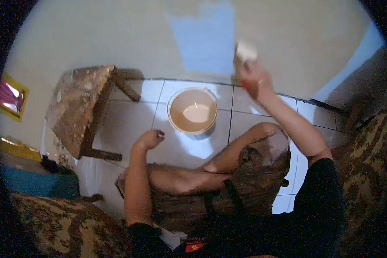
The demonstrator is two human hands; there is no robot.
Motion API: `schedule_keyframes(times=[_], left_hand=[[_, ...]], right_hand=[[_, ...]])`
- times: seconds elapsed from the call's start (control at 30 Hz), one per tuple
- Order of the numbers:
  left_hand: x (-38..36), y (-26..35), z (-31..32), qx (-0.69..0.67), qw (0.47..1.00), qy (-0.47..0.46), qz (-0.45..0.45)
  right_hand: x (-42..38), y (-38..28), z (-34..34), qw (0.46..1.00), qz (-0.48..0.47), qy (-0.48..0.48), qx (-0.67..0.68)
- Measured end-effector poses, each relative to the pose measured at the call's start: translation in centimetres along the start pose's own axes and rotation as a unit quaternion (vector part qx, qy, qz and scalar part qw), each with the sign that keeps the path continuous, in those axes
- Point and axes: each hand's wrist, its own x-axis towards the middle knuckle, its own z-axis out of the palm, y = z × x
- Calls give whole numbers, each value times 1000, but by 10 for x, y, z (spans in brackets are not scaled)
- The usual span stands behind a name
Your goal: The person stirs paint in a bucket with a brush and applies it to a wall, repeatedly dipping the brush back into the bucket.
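The right hand (256,80) closes around a brush (247,52) before the wall (284,47), while the left hand (150,139), loosely curled, contents unclear, hovers near the bucket (179,106), likely set between them for easy reach.

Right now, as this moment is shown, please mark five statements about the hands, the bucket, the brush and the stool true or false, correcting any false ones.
1. The bucket stands on the tiled floor. True.
2. The right hand holds a brush. True.
3. The left hand dips into the bucket. False: it is outside, apart from the bucket.
4. A lid covers the bucket. False: its top is open.
5. The stool is on the person's left. True.
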Motion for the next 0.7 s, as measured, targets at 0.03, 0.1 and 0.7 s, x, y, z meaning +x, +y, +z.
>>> schedule_keyframes(times=[0.03, 0.1, 0.7], left_hand=[[1, 4, 0, 20, 1000, -1, 2], [14, -9, 6, -6, 1000, -8, 27], [-7, -1, -7, 0, 998, 60, 38]], right_hand=[[13, 5, -19, 997, -7, 67, -44], [37, 17, -45, 983, -20, 167, -76], [12, 31, 19, 996, -60, -3, -64]])
